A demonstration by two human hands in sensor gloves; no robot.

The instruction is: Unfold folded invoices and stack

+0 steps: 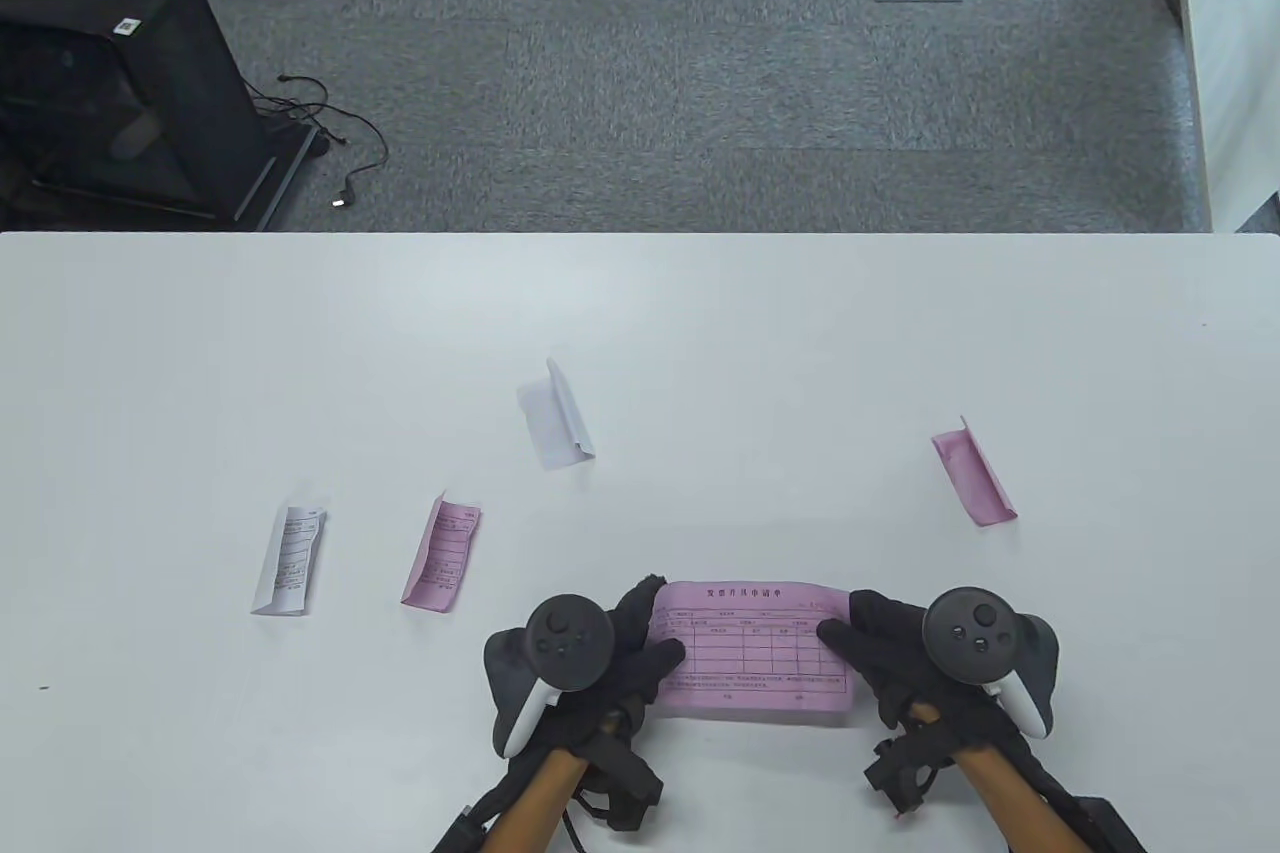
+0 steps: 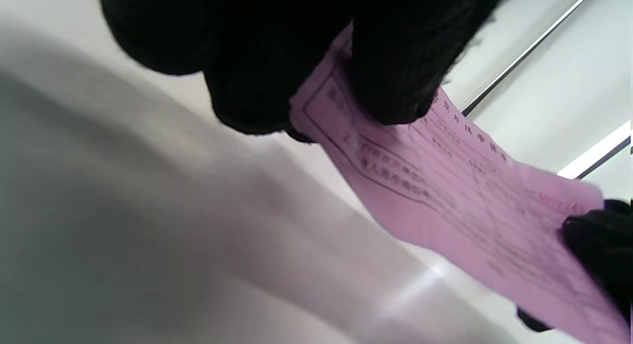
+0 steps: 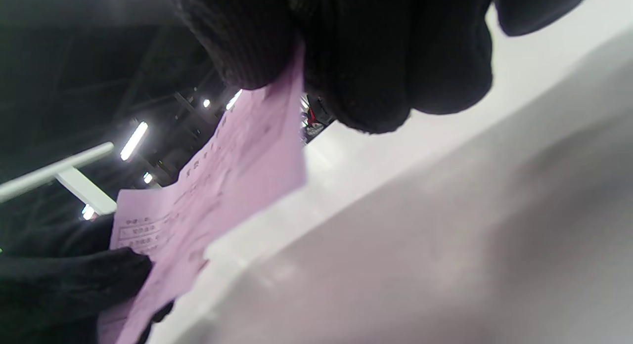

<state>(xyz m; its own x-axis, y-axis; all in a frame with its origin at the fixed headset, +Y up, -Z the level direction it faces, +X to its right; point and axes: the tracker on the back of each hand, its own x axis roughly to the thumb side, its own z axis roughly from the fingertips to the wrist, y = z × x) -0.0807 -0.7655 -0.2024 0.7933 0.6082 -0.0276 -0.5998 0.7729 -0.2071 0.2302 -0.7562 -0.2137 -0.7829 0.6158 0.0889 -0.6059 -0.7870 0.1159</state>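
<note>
An unfolded pink invoice is stretched flat between both hands near the table's front edge. My left hand pinches its left end, thumb on top of the sheet. My right hand pinches its right end. Folded invoices lie on the table: a white one and a pink one at the left, a white one standing half open in the middle, and a pink one at the right.
The white table reaches to the far edge, with grey carpet beyond. A black cabinet with cables stands on the floor at the back left.
</note>
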